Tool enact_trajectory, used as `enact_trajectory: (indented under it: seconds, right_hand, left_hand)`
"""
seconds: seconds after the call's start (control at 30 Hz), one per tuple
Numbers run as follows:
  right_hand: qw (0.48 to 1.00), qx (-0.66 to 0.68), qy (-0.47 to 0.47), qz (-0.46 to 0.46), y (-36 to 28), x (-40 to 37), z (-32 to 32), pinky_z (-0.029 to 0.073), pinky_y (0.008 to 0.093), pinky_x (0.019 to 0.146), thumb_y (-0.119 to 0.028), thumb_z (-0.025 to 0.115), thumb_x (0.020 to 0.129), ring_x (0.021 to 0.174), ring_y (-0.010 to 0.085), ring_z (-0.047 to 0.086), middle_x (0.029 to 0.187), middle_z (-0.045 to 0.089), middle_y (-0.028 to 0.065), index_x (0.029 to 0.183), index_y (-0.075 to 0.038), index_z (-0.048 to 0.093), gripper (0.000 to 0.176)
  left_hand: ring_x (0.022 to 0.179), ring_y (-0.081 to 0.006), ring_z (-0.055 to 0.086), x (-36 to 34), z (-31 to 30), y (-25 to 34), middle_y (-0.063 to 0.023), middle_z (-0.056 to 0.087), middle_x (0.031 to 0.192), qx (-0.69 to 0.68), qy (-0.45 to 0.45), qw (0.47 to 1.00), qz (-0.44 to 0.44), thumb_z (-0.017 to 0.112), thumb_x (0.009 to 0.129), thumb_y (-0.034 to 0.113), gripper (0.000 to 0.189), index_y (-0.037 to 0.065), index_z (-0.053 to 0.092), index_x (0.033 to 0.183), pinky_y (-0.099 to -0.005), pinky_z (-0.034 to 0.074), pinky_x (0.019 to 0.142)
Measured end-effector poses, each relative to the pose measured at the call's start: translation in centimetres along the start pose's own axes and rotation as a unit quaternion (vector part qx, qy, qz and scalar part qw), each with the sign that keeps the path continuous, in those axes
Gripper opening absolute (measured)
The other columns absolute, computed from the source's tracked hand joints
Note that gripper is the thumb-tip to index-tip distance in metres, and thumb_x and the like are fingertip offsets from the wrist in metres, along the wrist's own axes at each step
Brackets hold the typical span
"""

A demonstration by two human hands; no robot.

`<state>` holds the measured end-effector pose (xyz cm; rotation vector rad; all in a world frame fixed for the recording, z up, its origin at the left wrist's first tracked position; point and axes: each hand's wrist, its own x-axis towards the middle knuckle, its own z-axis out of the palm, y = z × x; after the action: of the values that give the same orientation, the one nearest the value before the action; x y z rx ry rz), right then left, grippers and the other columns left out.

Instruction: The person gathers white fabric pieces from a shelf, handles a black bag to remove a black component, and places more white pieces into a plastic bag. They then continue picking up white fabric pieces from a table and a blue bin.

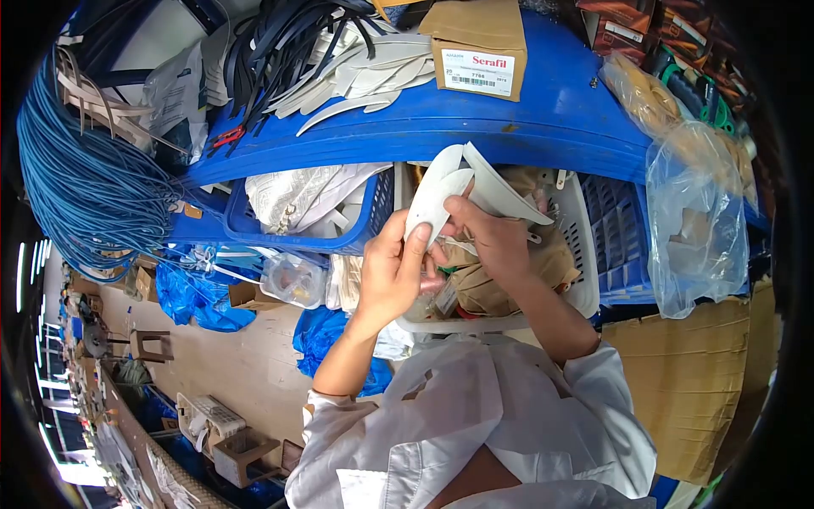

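Observation:
My left hand (pixel 392 273) grips a stack of white curved flat pieces (pixel 434 199), thumb along the lower edge. My right hand (pixel 492 233) pinches the same pieces from the right, where one white piece (pixel 500 191) fans out to the side. Both hands are raised over a white plastic basket (pixel 570 212) filled with brown paper and scraps. My white sleeves show at the bottom.
A blue shelf (pixel 543 119) above carries more white pieces (pixel 373 76), black straps (pixel 280 42) and a cardboard Serafil box (pixel 479 47). A blue basket (pixel 297 225) with white fabric sits to the left, blue cords (pixel 85 187) hang far left, and a clear plastic bag (pixel 695 212) hangs right.

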<state>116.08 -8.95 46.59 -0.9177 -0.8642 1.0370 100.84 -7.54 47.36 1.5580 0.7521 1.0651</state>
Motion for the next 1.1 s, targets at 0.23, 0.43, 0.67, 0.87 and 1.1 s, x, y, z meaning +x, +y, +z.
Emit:
enact_trajectory:
  seconds: [0.23,0.43,0.67,0.87,1.1]
  right_hand:
    - [0.997,0.019,-0.061,-0.039,-0.3,0.3,0.0,0.039,0.0235,0.055,-0.012,0.061,0.088,0.057,0.0098,0.05,0.064,0.054,0.0016,0.087,-0.002,0.06,0.01]
    - [0.995,0.021,-0.099,-0.008,-0.5,-0.3,-1.1,0.038,0.0246,0.049,-0.018,0.06,0.091,0.054,0.012,0.053,0.065,0.057,0.0051,0.095,0.001,0.06,0.019]
    - [0.994,0.017,-0.103,0.018,0.5,-0.3,-2.4,0.041,0.025,0.044,-0.01,0.065,0.087,0.052,0.0147,0.059,0.072,0.063,0.0087,0.101,0.002,0.058,0.02]
    - [0.992,0.031,-0.116,0.031,1.3,-1.1,-3.1,0.041,0.0233,0.043,-0.013,0.064,0.089,0.052,0.0153,0.061,0.074,0.064,0.0097,0.098,0.001,0.056,0.019]
    - [0.992,0.012,-0.117,0.041,1.8,-1.2,-3.7,0.041,0.0228,0.043,-0.013,0.063,0.089,0.053,0.0145,0.061,0.074,0.066,0.0103,0.098,0.001,0.057,0.018]
  left_hand:
    - [0.053,-0.0036,0.046,-0.3,-0.5,0.1,-0.0036,0.062,0.072,0.006,0.076,0.997,0.011,0.046,0.101,0.017,0.021,0.0,0.052,0.091,-0.0206,0.039,0.047]
    - [0.051,-0.0035,0.041,-0.4,-2.0,0.1,-0.005,0.061,0.07,-0.042,0.114,0.993,-0.004,0.048,0.1,0.022,0.023,0.002,0.05,0.09,-0.0204,0.034,0.046]
    - [0.051,-0.0025,0.041,-0.8,-2.3,-1.1,-0.0028,0.058,0.067,-0.041,0.124,0.991,-0.003,0.048,0.1,0.025,0.025,0.003,0.051,0.089,-0.0196,0.033,0.045]
    - [0.051,-0.002,0.04,-1.1,-2.1,-2.1,0.0001,0.055,0.064,-0.053,0.131,0.989,-0.033,0.049,0.1,0.027,0.026,0.003,0.052,0.091,-0.0192,0.031,0.045]
    - [0.051,-0.0015,0.04,-1.3,-1.8,-2.2,0.0007,0.055,0.064,-0.072,0.126,0.989,-0.035,0.05,0.1,0.027,0.025,0.004,0.053,0.09,-0.0189,0.03,0.045]
